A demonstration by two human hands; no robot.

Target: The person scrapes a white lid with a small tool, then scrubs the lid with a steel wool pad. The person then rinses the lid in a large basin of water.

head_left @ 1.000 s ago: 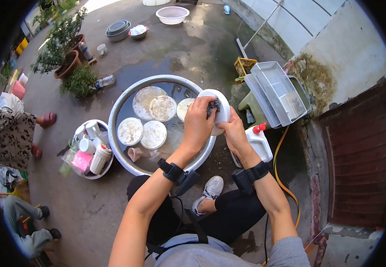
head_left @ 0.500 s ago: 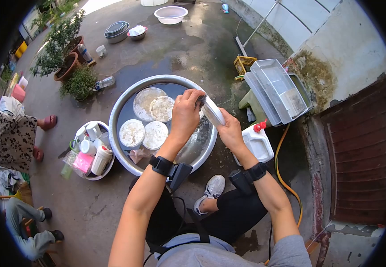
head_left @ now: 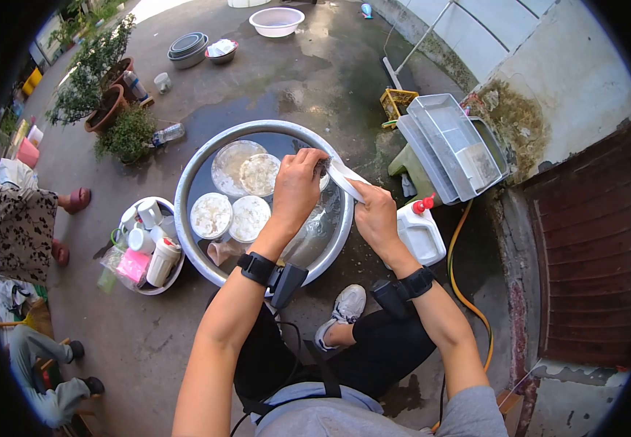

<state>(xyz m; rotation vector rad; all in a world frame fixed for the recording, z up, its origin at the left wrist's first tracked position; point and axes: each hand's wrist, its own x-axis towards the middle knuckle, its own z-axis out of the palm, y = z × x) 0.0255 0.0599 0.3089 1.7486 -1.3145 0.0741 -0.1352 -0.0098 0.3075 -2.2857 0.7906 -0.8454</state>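
Over a large metal basin [head_left: 181,200] of water, my right hand [head_left: 376,216] grips the edge of a round white lid [head_left: 345,180], which is tilted nearly edge-on. My left hand [head_left: 299,186] is closed on a dark scouring pad [head_left: 323,167] and presses it to the lid's far edge. Most of the pad is hidden by my fingers. Several round pieces lie in the water, among them a white disc [head_left: 211,215] with pale patches and a wider clear one [head_left: 229,166]. A pinkish cloth-like piece [head_left: 224,251] rests by the basin's near rim.
A tub of cups and bottles [head_left: 157,290] stands left of the basin. To the right are a white jug with a red pump [head_left: 421,237], stacked clear bins [head_left: 450,146] and a yellow hose [head_left: 468,298]. Potted plants [head_left: 108,109] and two people's legs [head_left: 57,379] are at the left.
The lid has turned more edge-on between my hands. My left hand with the scouring pad has shifted slightly along its edge. The whole view has moved a little.
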